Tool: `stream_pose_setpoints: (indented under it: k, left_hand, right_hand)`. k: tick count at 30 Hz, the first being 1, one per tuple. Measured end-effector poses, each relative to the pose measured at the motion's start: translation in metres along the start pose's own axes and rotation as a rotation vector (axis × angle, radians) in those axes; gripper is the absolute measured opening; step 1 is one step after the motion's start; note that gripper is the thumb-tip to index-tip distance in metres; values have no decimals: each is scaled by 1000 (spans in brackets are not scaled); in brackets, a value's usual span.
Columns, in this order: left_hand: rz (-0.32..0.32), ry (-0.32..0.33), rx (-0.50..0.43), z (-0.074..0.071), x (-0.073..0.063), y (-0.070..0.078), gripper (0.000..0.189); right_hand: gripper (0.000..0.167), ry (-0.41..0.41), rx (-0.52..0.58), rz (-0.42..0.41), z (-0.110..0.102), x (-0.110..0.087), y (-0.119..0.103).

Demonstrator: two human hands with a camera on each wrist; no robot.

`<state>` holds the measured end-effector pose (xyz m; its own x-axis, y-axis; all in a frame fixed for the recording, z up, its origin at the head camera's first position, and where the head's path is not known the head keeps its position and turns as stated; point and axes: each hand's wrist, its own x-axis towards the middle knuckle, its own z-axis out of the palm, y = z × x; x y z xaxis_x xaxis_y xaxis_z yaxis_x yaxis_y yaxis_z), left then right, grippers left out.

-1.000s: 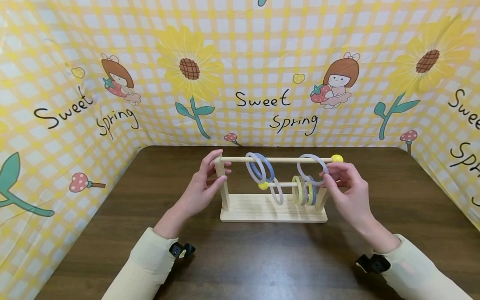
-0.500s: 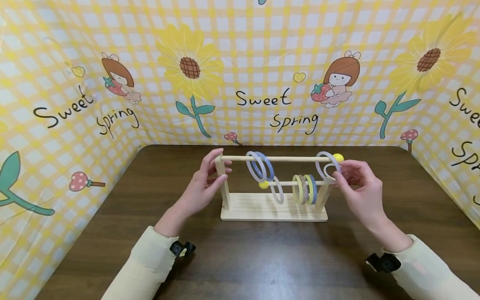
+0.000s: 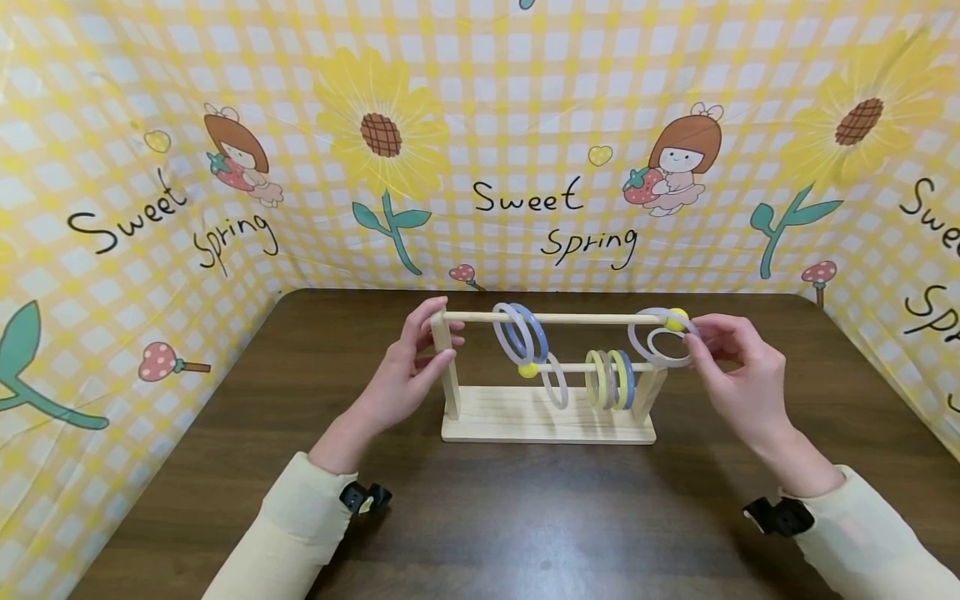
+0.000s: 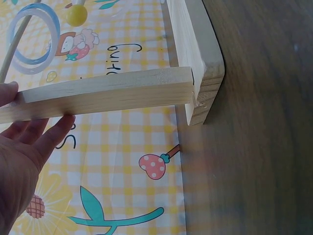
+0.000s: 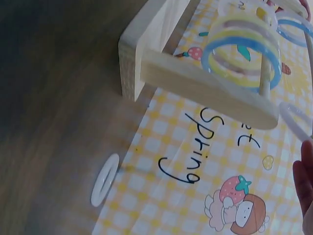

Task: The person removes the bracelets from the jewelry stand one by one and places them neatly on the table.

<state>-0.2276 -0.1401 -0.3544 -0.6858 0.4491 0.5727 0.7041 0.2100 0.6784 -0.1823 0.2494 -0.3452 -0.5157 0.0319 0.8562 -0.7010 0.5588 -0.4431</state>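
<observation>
My left hand (image 3: 401,371) grips the left upright (image 3: 450,379) of a wooden ring rack, thumb on one side and fingers on the other. My right hand (image 3: 742,379) pinches a pale purple ring (image 3: 632,335) at the right end of the upper rod (image 3: 577,318). The ring lies about the yellow end ball (image 3: 677,318); whether it is past the ball I cannot tell. Farther left on that rod hang another pale purple ring (image 3: 498,333) and a blue ring (image 3: 542,337). In the right wrist view, the held ring shows beside my fingertips.
The lower rod (image 3: 573,367) carries a pale ring (image 3: 551,387) near its yellow ball (image 3: 528,370) and several yellow, greyish and blue rings by the right upright (image 3: 651,392). A white ring (image 5: 100,179) lies on the table behind the rack. A patterned cloth (image 3: 525,125) stands behind.
My right hand has drawn the pale purple ring rightward along the upper rod to its end ball. The white ring behind has come into sight. My left hand stays on the upright.
</observation>
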Motion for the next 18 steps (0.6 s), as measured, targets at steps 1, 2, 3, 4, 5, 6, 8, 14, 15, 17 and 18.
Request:
stream_pose_setpoints:
  k: [1, 2, 3, 4, 5, 6, 8, 14, 15, 17, 18]
  left_hand:
    - [-1, 0, -1, 0, 0, 0, 63]
    - [-2, 0, 0, 0, 0, 0, 63]
    - [-3, 0, 1, 0, 0, 1, 63]
    - [-5, 0, 1, 0, 0, 1, 63]
    - [-6, -1, 2, 0, 0, 1, 63]
    - [-7, -1, 3, 0, 0, 1, 63]
    - [-9, -1, 5, 0, 0, 1, 63]
    - [-8, 3, 4, 0, 0, 1, 63]
    - [-8, 3, 3, 0, 0, 1, 63]
    - [-7, 5, 0, 0, 0, 1, 63]
    - [-6, 5, -2, 0, 0, 1, 63]
  right_hand:
    - [35, -3, 1, -8, -1, 1, 1]
    - [34, -6, 2, -14, -1, 2, 2]
    - [33, -9, 2, -22, -2, 3, 3]
    - [32, -12, 1, -30, -2, 4, 4]
    - [31, -14, -5, -34, -3, 4, 5]
    - [31, -17, -7, -34, -3, 5, 5]
    - [30, -21, -15, -40, -5, 7, 6]
    - [32, -36, -30, -25, -9, 12, 5]
    - [32, -36, -33, -22, -10, 12, 5]
    - [30, -35, -39, -18, -12, 14, 6]
    - [28, -33, -42, -18, -13, 14, 6]
